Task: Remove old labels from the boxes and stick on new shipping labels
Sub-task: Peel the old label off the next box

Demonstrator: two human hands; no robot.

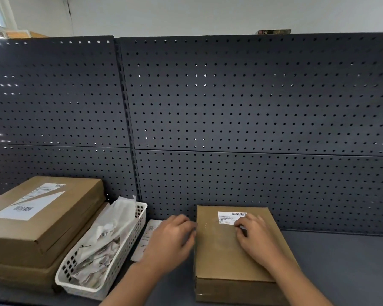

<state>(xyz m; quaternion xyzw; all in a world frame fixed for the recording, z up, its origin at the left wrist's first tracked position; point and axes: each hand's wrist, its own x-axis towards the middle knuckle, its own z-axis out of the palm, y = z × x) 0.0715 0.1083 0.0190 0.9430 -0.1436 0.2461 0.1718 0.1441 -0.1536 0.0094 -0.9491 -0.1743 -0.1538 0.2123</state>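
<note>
A flat brown cardboard box (226, 257) lies on the dark table in front of me. A small white label with a barcode (229, 217) is stuck near its far edge. My right hand (255, 235) rests on the box top, with its fingertips pinching at the label's near right corner. My left hand (173, 237) is beside the box's left edge, fingers bent against the side, slightly blurred. Just left of that hand a strip of white shipping labels (147, 236) lies on the table, partly hidden by it.
A white plastic basket (111, 274) holds crumpled peeled labels and backing paper. Left of it are stacked brown boxes (53, 228), the top one carrying a large white label (30, 203). A dark pegboard wall (230, 107) stands right behind the table (345, 266).
</note>
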